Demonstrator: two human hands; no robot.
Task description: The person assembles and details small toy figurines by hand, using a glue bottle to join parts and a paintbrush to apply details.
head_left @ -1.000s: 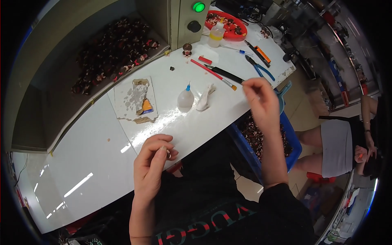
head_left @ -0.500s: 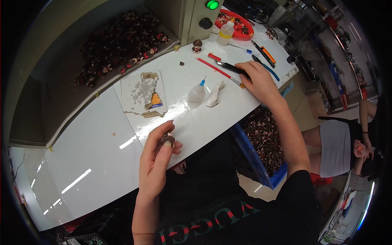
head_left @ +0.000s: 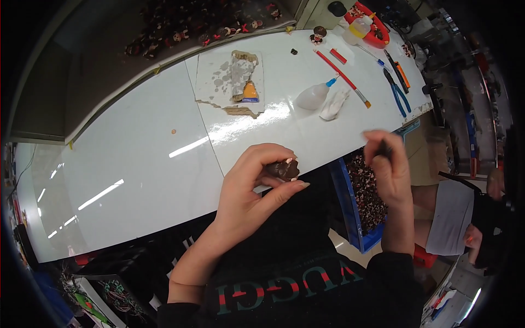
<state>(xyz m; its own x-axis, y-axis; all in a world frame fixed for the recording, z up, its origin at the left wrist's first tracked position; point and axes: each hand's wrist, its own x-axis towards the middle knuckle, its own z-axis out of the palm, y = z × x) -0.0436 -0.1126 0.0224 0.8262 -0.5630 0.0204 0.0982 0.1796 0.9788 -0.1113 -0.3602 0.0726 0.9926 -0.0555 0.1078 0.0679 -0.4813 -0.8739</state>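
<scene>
My left hand [head_left: 254,191] is closed around a small dark-brown figurine [head_left: 285,169] with pale pink parts, just over the table's front edge. My right hand [head_left: 388,164], smeared by motion, is raised past that edge, above the blue crate. Its fingers are curled on a black tool [head_left: 385,148], of which only a dark bit shows; its tip is hidden. On the table ahead lie a squeeze bottle [head_left: 313,97] with a blue needle tip and a crumpled white tissue [head_left: 334,104]. A red-handled brush [head_left: 344,79] and a short red piece [head_left: 338,56] rest beyond them.
Pliers [head_left: 396,93], an orange-black cutter [head_left: 402,74], a yellow-white bottle [head_left: 357,29], a red tray [head_left: 377,34] and a standing figurine [head_left: 318,35] are at the far right. A worn board [head_left: 219,76] lies mid-table. A blue crate [head_left: 350,205] of small parts stands below; another person sits to the right.
My right hand has picked the black tool up off the table and drawn it back toward me. The left hand has turned, showing more of the figurine. The view has shifted.
</scene>
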